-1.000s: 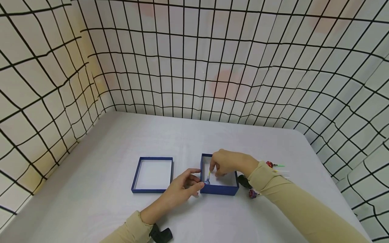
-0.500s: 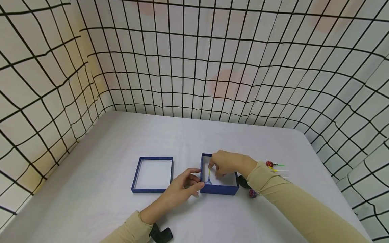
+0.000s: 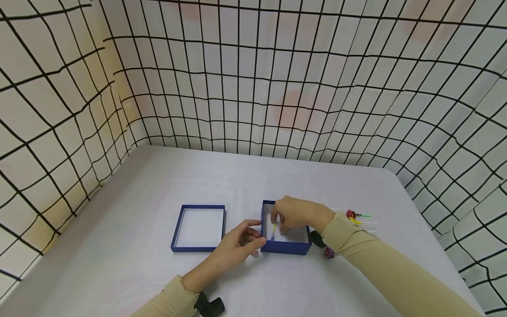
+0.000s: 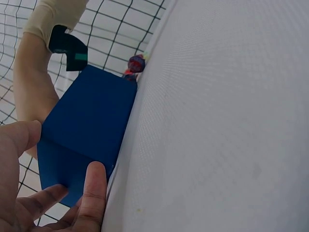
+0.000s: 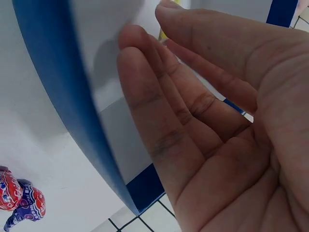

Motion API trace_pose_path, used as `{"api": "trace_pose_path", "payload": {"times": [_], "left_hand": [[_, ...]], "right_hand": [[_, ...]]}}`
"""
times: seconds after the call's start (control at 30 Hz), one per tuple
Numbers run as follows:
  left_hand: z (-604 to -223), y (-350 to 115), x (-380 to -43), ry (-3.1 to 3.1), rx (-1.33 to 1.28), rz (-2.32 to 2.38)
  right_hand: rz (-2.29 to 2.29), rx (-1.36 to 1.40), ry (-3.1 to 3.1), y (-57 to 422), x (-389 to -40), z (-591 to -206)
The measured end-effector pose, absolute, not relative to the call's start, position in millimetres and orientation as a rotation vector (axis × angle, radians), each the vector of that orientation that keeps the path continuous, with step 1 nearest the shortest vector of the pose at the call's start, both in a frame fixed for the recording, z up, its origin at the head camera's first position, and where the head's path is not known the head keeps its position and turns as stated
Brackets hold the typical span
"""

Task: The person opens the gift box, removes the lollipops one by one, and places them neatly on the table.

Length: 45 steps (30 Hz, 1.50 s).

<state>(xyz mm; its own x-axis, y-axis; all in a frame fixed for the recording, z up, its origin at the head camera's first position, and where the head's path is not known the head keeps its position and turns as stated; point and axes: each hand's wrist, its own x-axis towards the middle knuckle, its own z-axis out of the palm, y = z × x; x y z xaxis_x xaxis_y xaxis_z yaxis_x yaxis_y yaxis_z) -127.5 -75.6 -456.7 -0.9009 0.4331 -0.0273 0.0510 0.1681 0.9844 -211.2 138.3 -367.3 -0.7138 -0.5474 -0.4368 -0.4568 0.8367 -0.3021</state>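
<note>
A blue box [image 3: 286, 248] with a white inside stands open on the table. My right hand [image 3: 295, 212] reaches down into it and pinches the yellow stick of a lollipop [image 3: 273, 232]. The stick slants along the box's left side; the wrapped head is mostly hidden behind the front wall. In the right wrist view only a sliver of the yellow stick [image 5: 162, 35] shows beyond the thumb. My left hand [image 3: 239, 246] rests its thumb and fingers against the box's left end. The left wrist view has these fingers [image 4: 94, 188] spread over the blue wall [image 4: 91, 116].
Left of the box lies a shallow blue-rimmed lid [image 3: 199, 228], white side up. Several wrapped lollipops lie to the right, among them a red one [image 3: 350, 214] and a purple one [image 3: 329, 252], partly behind the right sleeve. Black netting [image 3: 253, 88] surrounds the white table [image 3: 130, 229].
The lollipop shifts slightly inside the box, its head dropping from sight behind the front wall. My right hand stays on the stick; my left hand keeps its place.
</note>
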Motion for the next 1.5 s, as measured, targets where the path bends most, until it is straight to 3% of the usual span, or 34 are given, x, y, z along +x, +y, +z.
{"api": "trace_pose_path", "payload": {"times": [1.17,1.5], "left_hand": [[-456,-73,-126,2.151,0.465,1.806],[-457,-74,-127,2.151,0.471,1.808]], "right_hand": [[0.042,-0.769,2.561,141,-205,-371],[-0.059,-0.815,2.524,148,-210,-373]]}}
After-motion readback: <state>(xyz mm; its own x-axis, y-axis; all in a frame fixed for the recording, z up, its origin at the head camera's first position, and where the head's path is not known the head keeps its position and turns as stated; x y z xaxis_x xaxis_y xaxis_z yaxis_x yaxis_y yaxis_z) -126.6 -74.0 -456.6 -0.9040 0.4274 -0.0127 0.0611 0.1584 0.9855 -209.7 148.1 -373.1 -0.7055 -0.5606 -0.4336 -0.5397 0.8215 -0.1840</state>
